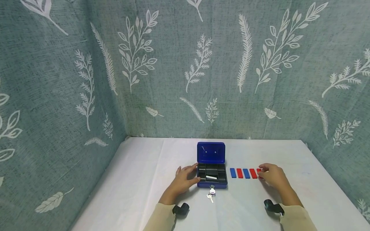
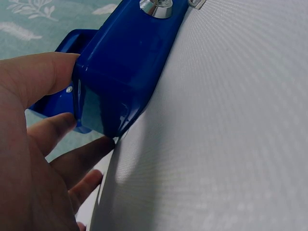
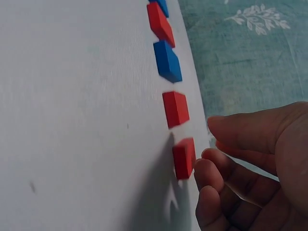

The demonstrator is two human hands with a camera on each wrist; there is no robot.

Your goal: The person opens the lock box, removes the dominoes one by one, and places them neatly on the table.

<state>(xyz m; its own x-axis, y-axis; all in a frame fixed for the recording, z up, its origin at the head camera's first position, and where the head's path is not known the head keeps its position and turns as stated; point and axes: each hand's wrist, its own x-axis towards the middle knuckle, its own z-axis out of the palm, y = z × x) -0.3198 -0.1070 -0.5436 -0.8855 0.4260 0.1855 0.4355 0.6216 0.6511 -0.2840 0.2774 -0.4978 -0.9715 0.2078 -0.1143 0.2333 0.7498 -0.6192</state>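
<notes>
A small blue cash box (image 1: 212, 184) stands open at the table's middle, lid (image 1: 211, 152) upright, with a white piece (image 1: 211, 177) in its black tray. My left hand (image 1: 195, 175) holds the box's left side, thumb at the rim and fingers at the front corner; the left wrist view shows that hand (image 2: 73, 92) clasping the box (image 2: 125, 62). To the right lies a row of blue and red blocks (image 1: 242, 173). My right hand (image 1: 263, 171) is at the row's right end. In the right wrist view its fingertip (image 3: 204, 161) touches the last red block (image 3: 184, 158), thumb apart.
Keys (image 1: 211, 194) hang from the box's front lock (image 2: 156, 7) onto the white tablecloth (image 1: 138, 179). Leaf-patterned green fabric walls (image 1: 185, 70) close in the back and both sides. In the right wrist view the block row (image 3: 168, 62) runs near the table's far edge.
</notes>
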